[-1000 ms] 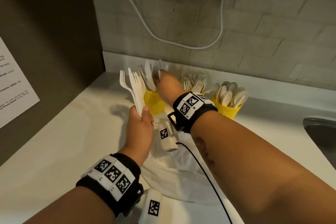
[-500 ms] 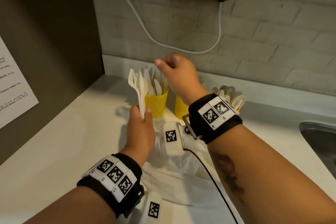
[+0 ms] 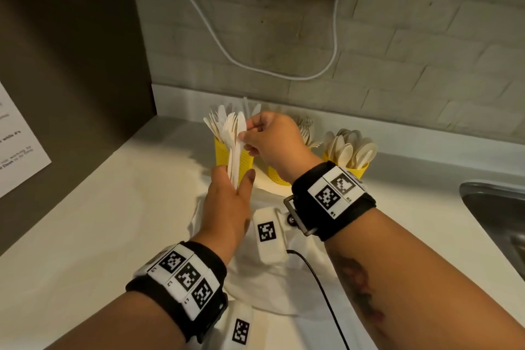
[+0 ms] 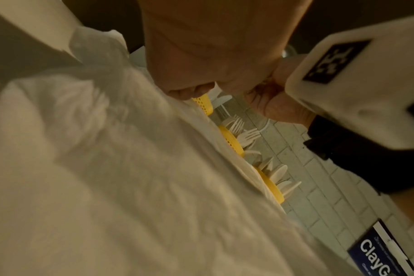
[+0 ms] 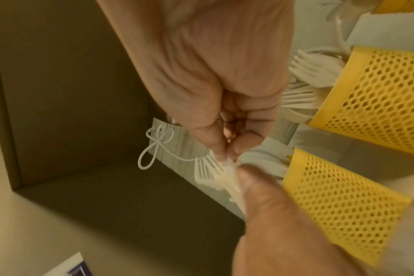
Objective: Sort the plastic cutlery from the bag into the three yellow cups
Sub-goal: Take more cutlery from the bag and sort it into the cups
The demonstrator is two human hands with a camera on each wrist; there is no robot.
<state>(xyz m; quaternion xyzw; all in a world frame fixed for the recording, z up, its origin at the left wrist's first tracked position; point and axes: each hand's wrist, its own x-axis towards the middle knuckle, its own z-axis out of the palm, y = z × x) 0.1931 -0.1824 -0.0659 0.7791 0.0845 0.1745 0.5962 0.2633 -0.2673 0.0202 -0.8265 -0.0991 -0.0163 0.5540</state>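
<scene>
Since the earlier frame my right hand [image 3: 272,138] has come back from above the cups and down onto the top of the bundle [image 3: 234,148], where thumb and forefinger now pinch at the head of one piece; the other fingers are curled in. From the right wrist view the pinch sits right at the fork tines, though I cannot tell whether it is a fork or the serrated knife beside it that I have hold of. My left hand [image 3: 227,207] grips the lower ends of that bundle, fingers and thumb closed round the handles, holding it upright just in front of the knife cup [image 3: 247,162].

Taking that knife cup as the landmark: it stands at the left of the row and already holds several knives. Just to its right is the fork cup [image 3: 277,179], mostly hidden behind my right wrist, with fork heads showing above it. Further right again is the spoon cup [image 3: 359,172], well filled with spoons. The bag [image 3: 284,287] lies flat and slack on the counter [image 3: 85,221] in front of the knife cup, under both wrists.

I judge the sorting to be well advanced: what I can see left is the handful in my left hand, a mix of forks and knives. Whether anything remains inside the bag I cannot tell.
</scene>
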